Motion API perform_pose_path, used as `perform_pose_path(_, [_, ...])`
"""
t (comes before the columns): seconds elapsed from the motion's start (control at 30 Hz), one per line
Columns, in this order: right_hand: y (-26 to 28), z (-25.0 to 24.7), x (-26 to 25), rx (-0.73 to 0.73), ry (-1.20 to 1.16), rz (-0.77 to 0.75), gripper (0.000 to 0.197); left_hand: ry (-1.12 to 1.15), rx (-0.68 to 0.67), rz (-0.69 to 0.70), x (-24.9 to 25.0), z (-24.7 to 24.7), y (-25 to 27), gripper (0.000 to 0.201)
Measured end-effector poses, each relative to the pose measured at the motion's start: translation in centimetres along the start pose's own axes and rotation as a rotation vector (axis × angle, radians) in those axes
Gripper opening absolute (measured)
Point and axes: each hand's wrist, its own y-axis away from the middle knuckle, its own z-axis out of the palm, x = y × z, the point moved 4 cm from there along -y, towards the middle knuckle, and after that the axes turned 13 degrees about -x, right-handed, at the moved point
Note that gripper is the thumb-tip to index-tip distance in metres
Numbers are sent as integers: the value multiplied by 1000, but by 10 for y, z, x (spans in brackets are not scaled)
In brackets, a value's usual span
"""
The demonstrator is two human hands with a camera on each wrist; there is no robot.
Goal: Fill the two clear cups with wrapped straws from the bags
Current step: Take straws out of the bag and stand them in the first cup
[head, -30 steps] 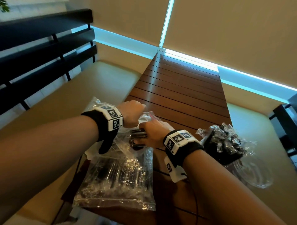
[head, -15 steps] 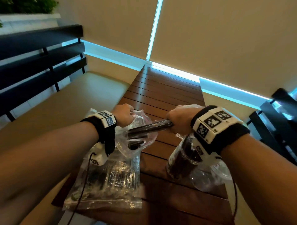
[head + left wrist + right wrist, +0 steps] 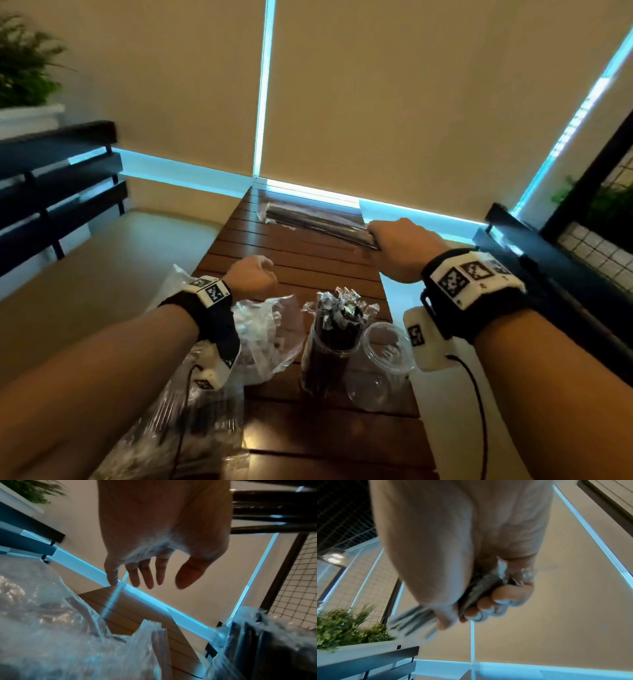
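Note:
My right hand (image 3: pixel 394 248) is raised above the table and grips a bundle of wrapped black straws (image 3: pixel 315 221) that points left; in the right wrist view the fingers (image 3: pixel 489 607) curl round this straw bundle (image 3: pixel 476 592). My left hand (image 3: pixel 255 279) hovers over the open clear bag (image 3: pixel 270 329), its fingers (image 3: pixel 145 574) relaxed and holding nothing. One clear cup (image 3: pixel 330 353) stands packed with wrapped straws. Right beside it stands a second clear cup (image 3: pixel 383 363), with no straws in it.
A flat bag of straws (image 3: pixel 178 428) lies at the near left of the slatted wooden table (image 3: pixel 291 253). Beige bench seats flank the table. Dark railings stand at left and right, and blinds close off the far end.
My right hand pulled the straw bundle out of the bag and lifted it up and to the right. My left hand let go of the bag and opened. The view tilted up.

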Motion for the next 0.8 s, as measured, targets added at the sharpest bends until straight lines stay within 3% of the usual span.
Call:
perform_pose_path(0.1, [-11,33,-6,121,-115,-8,26,163,-127,187,34,-10,16,67])
perform_pose_path(0.23, [-20,61,-30,214,-308,-27,21,445,-331,431,90,-17,49,34])
perform_pose_path(0.3, [-19,62,-46,290,-420,-51,20,729,-238,484,111,-25,56,33])
perform_pose_path(0.4, [-16,62,-70,352,-567,-120,22,1104,51,401,131,-34,58,39])
perform_pose_path(0.47, [-14,62,-76,372,-683,-155,31,1036,219,406,146,-35,65,32])
perform_pose_path(0.53, [-17,63,-73,310,-754,-144,41,884,301,508,160,-34,76,36])
perform_pose_path(0.63, [-21,66,-66,100,-867,-117,51,617,273,651,177,-24,90,39])
perform_pose_path(0.7, [-21,66,-61,-35,-931,-130,45,524,239,701,181,-17,95,39])
perform_pose_path(0.8, [-22,66,-52,-78,-942,-170,32,389,159,745,185,-7,100,35])
